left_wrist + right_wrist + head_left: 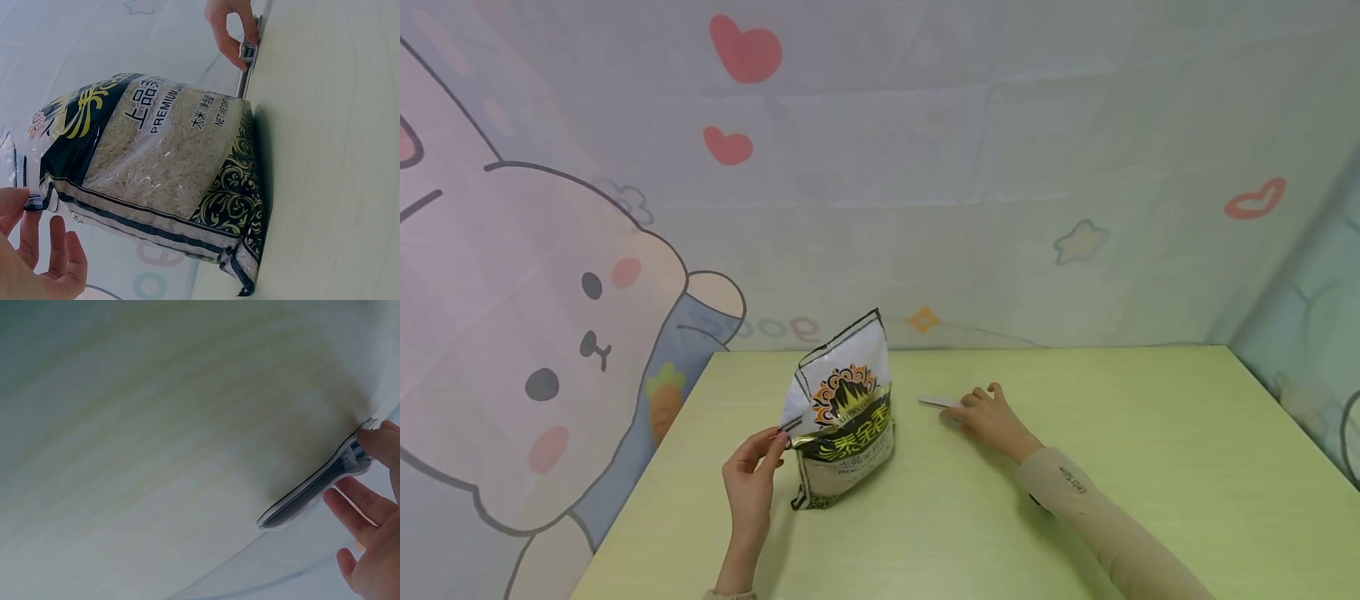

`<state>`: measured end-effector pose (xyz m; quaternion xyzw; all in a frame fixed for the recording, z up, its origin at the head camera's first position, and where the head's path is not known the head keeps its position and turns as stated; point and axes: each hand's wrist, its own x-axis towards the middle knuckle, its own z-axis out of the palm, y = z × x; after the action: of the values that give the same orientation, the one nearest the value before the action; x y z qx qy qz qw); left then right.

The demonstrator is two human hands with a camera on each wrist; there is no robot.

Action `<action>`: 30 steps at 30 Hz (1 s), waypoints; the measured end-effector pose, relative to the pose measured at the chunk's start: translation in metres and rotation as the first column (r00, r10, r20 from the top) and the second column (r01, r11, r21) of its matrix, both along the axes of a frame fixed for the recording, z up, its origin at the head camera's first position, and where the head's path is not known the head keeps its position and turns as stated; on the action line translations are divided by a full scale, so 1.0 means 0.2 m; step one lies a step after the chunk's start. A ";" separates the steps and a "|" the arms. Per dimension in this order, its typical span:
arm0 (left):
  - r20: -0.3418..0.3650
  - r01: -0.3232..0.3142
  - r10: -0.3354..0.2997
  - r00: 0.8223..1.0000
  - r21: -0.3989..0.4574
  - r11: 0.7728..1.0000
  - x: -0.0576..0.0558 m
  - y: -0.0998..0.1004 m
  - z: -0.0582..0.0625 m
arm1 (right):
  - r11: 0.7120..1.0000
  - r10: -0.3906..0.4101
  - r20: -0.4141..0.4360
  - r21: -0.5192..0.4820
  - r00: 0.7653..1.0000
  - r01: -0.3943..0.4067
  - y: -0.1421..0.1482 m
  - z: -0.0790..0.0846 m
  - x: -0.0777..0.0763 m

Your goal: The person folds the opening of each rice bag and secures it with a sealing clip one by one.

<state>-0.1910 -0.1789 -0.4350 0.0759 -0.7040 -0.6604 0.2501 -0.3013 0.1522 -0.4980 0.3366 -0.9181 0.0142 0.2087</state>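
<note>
A bag of rice (853, 450) stands on the worktop (1187, 433), a little toward 9 o'clock of its middle; its filled lower part seems to serve as a heavy foot, so that the slacker white top can stand up above it. At the bag's 8 o'clock side, the left hand (752, 477) pinches a small fold of the side edge between thumb and fingertip, the other fingers loosely bent and free, probably to steady the bag without squeezing its contents. Apart from the bag, toward its 2 o'clock, the right hand (992, 423) has its thumb and forefinger closed on the broader end of a slim grey tool (938, 402), presumably because that end gives the better hold and leaves the narrow one free; whether the tool is lifted at all I cannot tell. The bag's long axis runs upright, top uppermost, with its printed front turned toward 5 o'clock and its base running from 8 to 2. The tool's long axis lies nearly level, its narrow end pointing to 9 o'clock.
</note>
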 end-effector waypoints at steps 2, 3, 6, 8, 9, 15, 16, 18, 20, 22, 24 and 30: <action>-0.003 -0.001 0.001 1.000 -0.002 1.000 0.00 0.00 0.00 | 1.000 0.007 0.008 -0.001 1.000 -0.007 0.00 0.00 0.00; -0.006 -0.001 0.001 1.000 -0.003 1.000 0.00 0.00 0.00 | 1.000 0.010 0.013 -0.004 1.000 -0.010 0.00 0.00 0.00; -0.008 -0.002 0.002 1.000 -0.004 1.000 0.00 0.00 0.00 | 1.000 0.012 0.014 -0.010 1.000 -0.012 0.00 0.00 0.00; -0.009 -0.003 0.003 1.000 0.004 1.000 0.00 0.00 0.00 | 1.000 0.016 0.022 -0.027 1.000 -0.016 0.00 0.00 -0.01; -0.010 -0.002 0.002 1.000 0.006 1.000 0.00 0.00 0.00 | 0.999 0.017 0.025 -0.033 1.000 -0.016 0.00 0.00 -0.01; -0.022 -0.001 0.001 1.000 0.001 1.000 0.00 0.00 0.00 | 0.997 0.040 0.040 -0.062 0.998 -0.037 0.01 0.01 -0.01; -0.023 0.000 0.000 1.000 -0.001 1.000 0.00 0.00 0.00 | 0.997 0.041 0.036 -0.060 0.999 -0.039 0.01 0.01 -0.01; -0.022 0.001 -0.001 1.000 -0.004 1.000 0.00 0.00 0.00 | 0.998 0.041 0.029 -0.055 0.999 -0.040 0.01 0.01 -0.01; -0.020 0.000 0.000 1.000 -0.005 1.000 0.00 0.00 0.00 | 0.998 0.039 0.017 -0.041 0.999 -0.038 0.01 0.01 -0.01; -0.020 -0.001 0.001 1.000 -0.006 1.000 0.00 0.00 0.00 | 0.999 0.041 0.010 -0.035 0.999 -0.040 0.01 0.01 -0.01; -0.020 -0.003 0.003 1.000 -0.006 1.000 0.00 0.00 0.00 | 0.999 0.045 -0.002 -0.031 0.999 -0.045 0.01 0.01 -0.02; -0.023 -0.002 0.002 1.000 -0.010 1.000 0.00 0.00 0.00 | 0.999 0.041 -0.026 -0.034 0.999 -0.042 0.00 0.01 -0.01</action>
<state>-0.1914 -0.1795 -0.4355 0.0678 -0.7044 -0.6573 0.2592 -0.3039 0.1522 -0.4957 0.3522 -0.9078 0.0302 0.2257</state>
